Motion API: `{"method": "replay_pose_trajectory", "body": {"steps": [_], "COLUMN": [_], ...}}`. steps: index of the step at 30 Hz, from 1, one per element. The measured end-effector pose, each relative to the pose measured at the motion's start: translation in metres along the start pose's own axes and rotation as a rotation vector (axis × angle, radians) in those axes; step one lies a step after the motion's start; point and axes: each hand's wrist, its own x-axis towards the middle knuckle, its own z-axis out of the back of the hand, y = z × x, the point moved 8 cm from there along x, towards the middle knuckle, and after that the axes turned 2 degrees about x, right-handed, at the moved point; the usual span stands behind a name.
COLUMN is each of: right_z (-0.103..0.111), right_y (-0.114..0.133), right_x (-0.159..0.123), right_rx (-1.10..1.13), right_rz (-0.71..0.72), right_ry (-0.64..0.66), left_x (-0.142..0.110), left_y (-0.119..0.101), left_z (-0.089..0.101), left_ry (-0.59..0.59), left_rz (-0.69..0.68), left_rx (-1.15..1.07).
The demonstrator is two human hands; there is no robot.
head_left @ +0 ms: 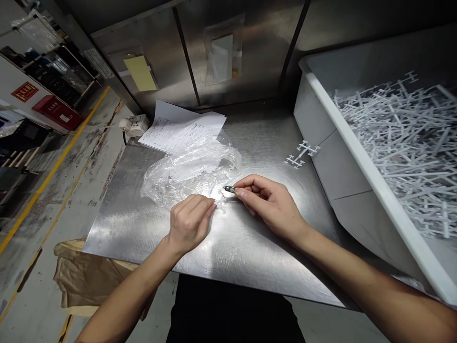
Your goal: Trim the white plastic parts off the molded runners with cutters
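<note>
My left hand [191, 220] is closed in a pinch on a small white branched plastic piece [221, 202], just above the metal table [250, 257]. My right hand [269, 202] is closed on a small dark metal tool [230, 189] with round marks along it. The tool's tip points left and lies very close to the white piece; I cannot tell if they touch. Behind both hands a crumpled clear plastic bag [182, 174] rests on the table. Another white branched plastic piece [303, 155] lies apart, to the right.
A large grey-white bin [332, 119] full of white plastic pieces [414, 152] stands along the right side. Printed sheets [182, 126] and a power strip [134, 125] sit at the back left. Below the table's left edge is a brown paper bag [91, 276] on the floor.
</note>
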Motion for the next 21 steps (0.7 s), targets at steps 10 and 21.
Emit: {"method": "replay_pose_trajectory", "body": {"steps": [10,21], "right_z": [-0.0045,-0.0059], "right_y": [0.0023,0.0036], "right_x": [-0.0023,-0.0033], "right_rx": [-0.077,-0.163], "right_rz": [0.048,0.069], "right_ry": [0.085,0.114], "left_x": [0.0005,-0.0012], "left_y": [0.0050,0.0070], "left_z": [0.0095,0.0110], "left_ry": [-0.066,-0.078], "left_rz": [0.040,0.057], "left_rx": [-0.079,-0.081]}}
